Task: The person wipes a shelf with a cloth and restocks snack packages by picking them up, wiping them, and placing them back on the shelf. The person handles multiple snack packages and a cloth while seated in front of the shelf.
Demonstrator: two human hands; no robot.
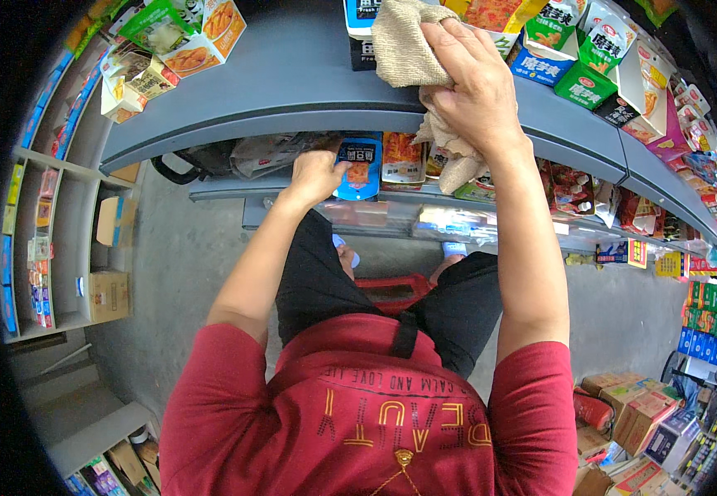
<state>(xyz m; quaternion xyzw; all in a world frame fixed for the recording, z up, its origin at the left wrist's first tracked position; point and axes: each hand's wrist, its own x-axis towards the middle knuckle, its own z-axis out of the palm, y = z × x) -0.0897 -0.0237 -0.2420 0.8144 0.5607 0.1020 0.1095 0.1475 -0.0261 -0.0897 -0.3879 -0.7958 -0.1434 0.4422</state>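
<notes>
My right hand (476, 80) grips a beige terry cloth (405, 46) above the grey metal shelf (290, 68), beside a blue-and-black snack box (361, 56). Part of the cloth hangs over the shelf's front edge. On the level below, my left hand (315, 177) has its fingertips at a blue snack packet (361, 167) with a picture of food; whether it grips the packet or only touches it, I cannot tell. An open box of red-orange snack packets (403, 162) stands to the right of that packet.
Snack boxes (194, 53) stand at the upper level's left, with a green box (586, 85) and several others at the right. A black curved handle (169, 172) juts out at the lower level's left. A red plastic stool (395, 288) is between the legs. Cardboard boxes (637, 415) are stacked lower right.
</notes>
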